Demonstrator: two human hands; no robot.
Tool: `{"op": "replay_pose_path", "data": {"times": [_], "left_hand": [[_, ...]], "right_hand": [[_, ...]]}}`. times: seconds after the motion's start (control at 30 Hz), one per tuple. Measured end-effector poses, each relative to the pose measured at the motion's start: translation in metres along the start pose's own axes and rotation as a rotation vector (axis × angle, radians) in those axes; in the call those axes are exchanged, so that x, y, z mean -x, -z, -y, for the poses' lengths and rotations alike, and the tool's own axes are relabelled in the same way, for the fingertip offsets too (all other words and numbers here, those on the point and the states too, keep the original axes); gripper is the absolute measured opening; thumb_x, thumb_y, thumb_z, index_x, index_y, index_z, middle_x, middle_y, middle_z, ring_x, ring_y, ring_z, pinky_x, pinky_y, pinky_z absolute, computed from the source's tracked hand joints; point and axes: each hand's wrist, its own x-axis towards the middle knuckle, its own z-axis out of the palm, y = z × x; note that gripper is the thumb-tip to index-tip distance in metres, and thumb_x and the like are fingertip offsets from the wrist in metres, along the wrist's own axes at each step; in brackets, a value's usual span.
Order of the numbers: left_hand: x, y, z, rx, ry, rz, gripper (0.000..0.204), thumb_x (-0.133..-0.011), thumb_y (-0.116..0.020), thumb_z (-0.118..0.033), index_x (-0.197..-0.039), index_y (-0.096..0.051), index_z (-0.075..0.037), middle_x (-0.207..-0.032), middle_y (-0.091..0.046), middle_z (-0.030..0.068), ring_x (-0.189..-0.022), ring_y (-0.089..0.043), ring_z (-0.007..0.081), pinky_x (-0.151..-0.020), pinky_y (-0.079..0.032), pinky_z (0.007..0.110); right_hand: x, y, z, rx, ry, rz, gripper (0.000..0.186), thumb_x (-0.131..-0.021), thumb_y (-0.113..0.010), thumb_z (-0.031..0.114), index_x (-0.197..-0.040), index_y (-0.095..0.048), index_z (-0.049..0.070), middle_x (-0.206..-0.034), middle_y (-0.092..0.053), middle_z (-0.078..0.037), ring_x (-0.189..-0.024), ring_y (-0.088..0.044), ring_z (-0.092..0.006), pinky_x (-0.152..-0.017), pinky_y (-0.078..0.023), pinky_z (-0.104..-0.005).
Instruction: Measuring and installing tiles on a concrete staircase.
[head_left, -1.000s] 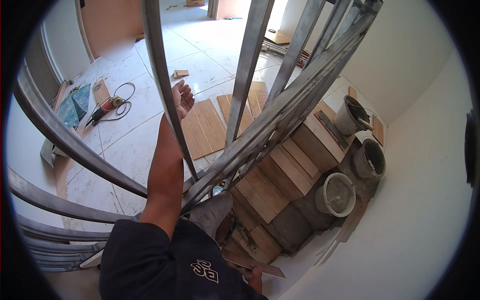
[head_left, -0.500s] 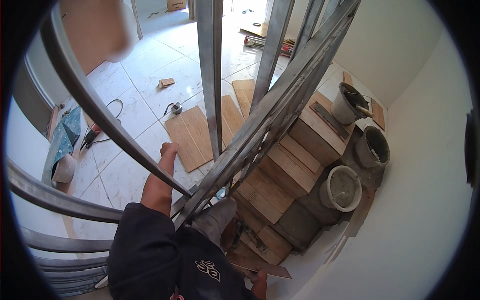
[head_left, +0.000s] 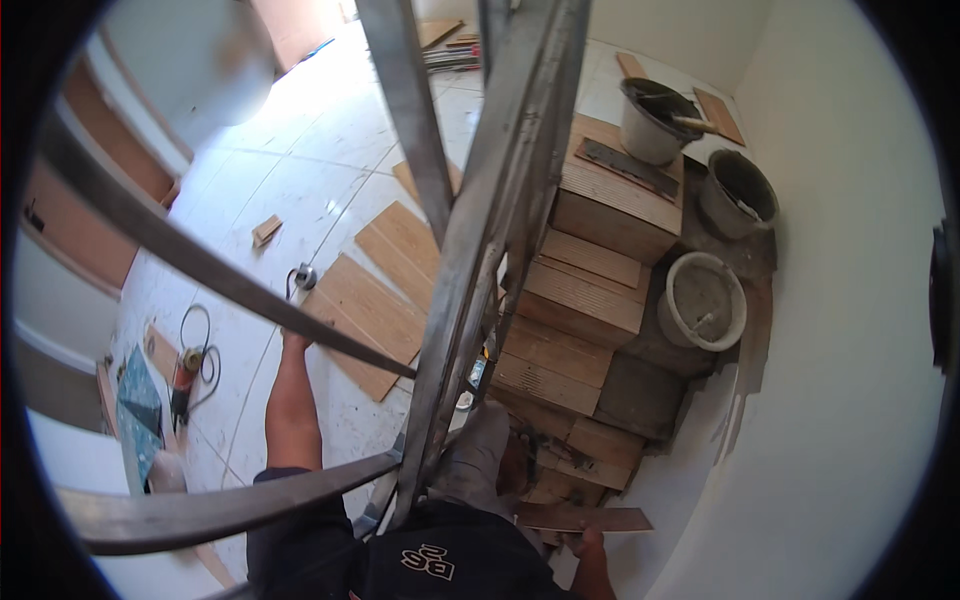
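Stretched out between the metal railing bars, my left hand [head_left: 297, 338] is at the near left edge of a wood-look tile [head_left: 350, 330] lying on the white floor. A bar covers part of this hand, so its fingers cannot be made out. Just beyond it, at the tile's far corner, lies a tape measure [head_left: 305, 277]. Low on the right, my right hand [head_left: 587, 543] is closed round a narrow wood-look tile strip [head_left: 620, 518], held roughly level over the lower stairs. Part of that grip is hidden under the strip.
The metal railing [head_left: 465, 270] stands between the floor and the tiled stairs [head_left: 555, 360]. Mortar buckets [head_left: 702, 300] line the stairs' right side by the white wall. An angle grinder [head_left: 185, 380] with its cord lies left. Small wood pieces [head_left: 267, 231] lie farther off.
The view has turned, swinging the floor left and the stairs more upright in the picture. My left hand is nearer the tape measure. My right hand still holds the tile strip.
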Motion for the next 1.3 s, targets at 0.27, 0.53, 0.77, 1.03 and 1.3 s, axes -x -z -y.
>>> {"op": "replay_pose_path", "data": {"times": [0.27,0.53,0.77,1.03,1.3], "left_hand": [[-0.031,0.004,0.056,-0.175,0.2,0.031,0.124,-0.04,-0.088,-0.078,-0.12,-0.06,0.013,-0.121,-0.066,0.0302,-0.116,-0.064,0.0409,-0.097,-0.053,0.049],[-0.012,0.009,0.063,-0.062,0.053,-0.063,0.101,-0.065,-0.079,-0.072,-0.109,-0.063,0.018,-0.111,-0.068,0.0356,-0.111,-0.066,0.0433,-0.094,-0.053,0.049],[0.029,0.016,0.062,0.021,0.389,-0.035,0.113,-0.065,-0.073,-0.083,-0.108,-0.065,0.021,-0.113,-0.068,0.035,-0.107,-0.068,0.042,-0.093,-0.054,0.046],[0.044,-0.005,0.076,1.607,0.602,0.216,0.071,-0.084,-0.073,-0.062,-0.133,-0.062,-0.011,-0.133,-0.065,0.0114,-0.116,-0.064,0.0352,-0.096,-0.053,0.052],[0.131,-0.012,0.054,2.123,0.4,0.085,0.065,-0.093,-0.068,-0.045,-0.143,-0.052,-0.007,-0.143,-0.058,0.0142,-0.132,-0.053,0.0374,-0.111,-0.042,0.055]], "right_hand": [[0.055,-0.061,0.003,0.092,0.091,-0.122,0.044,-0.092,-0.069,0.016,-0.13,-0.055,-0.002,-0.128,-0.06,-0.017,-0.118,-0.06,-0.0351,-0.099,-0.053,-0.051],[0.007,-0.057,-0.024,0.517,0.149,-0.172,0.058,-0.091,-0.072,0.022,-0.14,-0.051,-0.003,-0.139,-0.058,-0.017,-0.12,-0.059,-0.0292,-0.103,-0.045,-0.0408],[0.005,-0.051,-0.021,0.695,0.124,-0.119,0.064,-0.094,-0.067,0.033,-0.145,-0.048,-0.001,-0.144,-0.055,-0.019,-0.125,-0.056,-0.0311,-0.107,-0.041,-0.0441],[-0.134,0.01,-0.066,0.539,0.208,-0.127,0.053,-0.094,-0.069,0.018,-0.141,-0.05,0.001,-0.132,-0.06,-0.019,-0.116,-0.061,-0.0306,-0.095,-0.053,-0.0456],[-0.042,-0.023,-0.054,0.099,-0.025,0.046,0.043,-0.1,-0.058,0.015,-0.137,-0.048,-0.004,-0.135,-0.057,-0.021,-0.121,-0.059,-0.0398,-0.093,-0.056,-0.0601]]}}
